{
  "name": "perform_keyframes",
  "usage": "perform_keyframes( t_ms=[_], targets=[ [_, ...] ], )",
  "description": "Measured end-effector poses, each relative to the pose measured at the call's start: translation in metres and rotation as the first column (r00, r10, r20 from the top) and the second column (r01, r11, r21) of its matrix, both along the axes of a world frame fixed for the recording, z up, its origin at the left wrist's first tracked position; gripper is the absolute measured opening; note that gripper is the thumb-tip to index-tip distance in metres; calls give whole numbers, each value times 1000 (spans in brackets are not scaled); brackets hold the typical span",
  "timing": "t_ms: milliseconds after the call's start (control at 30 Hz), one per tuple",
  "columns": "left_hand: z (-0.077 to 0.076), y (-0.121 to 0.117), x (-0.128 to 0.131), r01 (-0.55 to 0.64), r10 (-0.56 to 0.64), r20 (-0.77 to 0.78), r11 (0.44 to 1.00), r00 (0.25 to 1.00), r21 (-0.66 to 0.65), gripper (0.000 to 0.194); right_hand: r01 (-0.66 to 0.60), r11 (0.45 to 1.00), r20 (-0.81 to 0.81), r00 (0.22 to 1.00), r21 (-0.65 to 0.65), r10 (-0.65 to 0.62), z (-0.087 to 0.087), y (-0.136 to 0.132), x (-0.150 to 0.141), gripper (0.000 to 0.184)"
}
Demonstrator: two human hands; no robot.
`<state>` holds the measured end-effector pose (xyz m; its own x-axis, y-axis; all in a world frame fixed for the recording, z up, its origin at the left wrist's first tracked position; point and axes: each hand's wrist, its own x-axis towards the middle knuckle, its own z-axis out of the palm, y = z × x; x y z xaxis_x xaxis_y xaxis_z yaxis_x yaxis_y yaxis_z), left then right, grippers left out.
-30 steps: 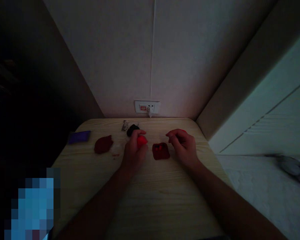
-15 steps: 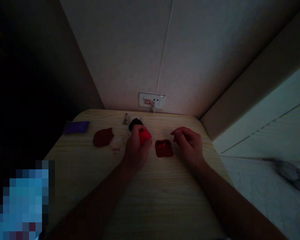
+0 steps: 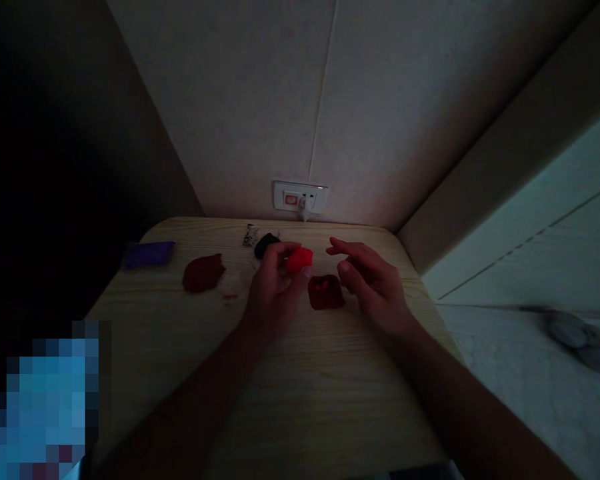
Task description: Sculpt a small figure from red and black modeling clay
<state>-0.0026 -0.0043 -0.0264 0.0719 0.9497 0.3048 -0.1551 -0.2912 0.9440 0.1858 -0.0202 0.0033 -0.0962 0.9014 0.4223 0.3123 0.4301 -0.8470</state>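
Note:
A bright red lump of modelling clay is pinched between the thumb and fingers of my left hand, above the table. My right hand hovers to the right with thumb and fingers apart, nothing visible in it. Between and below the hands lies a flat, dark red square piece with small brighter red bits near its far edge. A black lump rests just behind my left hand. Left of that hand is a flat, dark red rounded piece with one ragged edge.
A purple packet lies at the left edge of the wooden table. Clear film and a small printed wrapper are nearby. A wall socket with a plug sits behind the table. A pixelated blue area covers the lower left.
My left hand has turned, so more of the red clay shows, a little farther right. The fingers of my right hand have spread from a pinch and reach slightly leftward.

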Motion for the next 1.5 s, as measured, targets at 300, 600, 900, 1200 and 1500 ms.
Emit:
perform_keyframes(
  t_ms=[300, 600, 900, 1200, 1500],
  targets=[
    [6, -2, -2, 71, -61, -89, 991, 994, 115, 43, -21, 997, 39, 999, 69, 18, 4, 0, 1, 36],
    [2, -5, -1, 105, -86, -183, 990, 979, 93, 37, -37, 992, 49, 998, 120, 31, 2, 2, -1, 21],
    [8, -6, -5, 79, -52, -283, 993, 958, 84, 43, -51, 996, -5, 999, 66, 52, 0, -1, -4, 22],
    [9, -8, -5, 106, -59, -329, 986, 942, 125, 39, -5, 995, 50, 999, 98, 0, 1, -4, -5, 14],
    [9, -6, -6, 104, -41, -342, 980, 939, 168, 34, -3, 994, 124, 992, 112, -11, 4, -5, -5, 18]
  ],
)
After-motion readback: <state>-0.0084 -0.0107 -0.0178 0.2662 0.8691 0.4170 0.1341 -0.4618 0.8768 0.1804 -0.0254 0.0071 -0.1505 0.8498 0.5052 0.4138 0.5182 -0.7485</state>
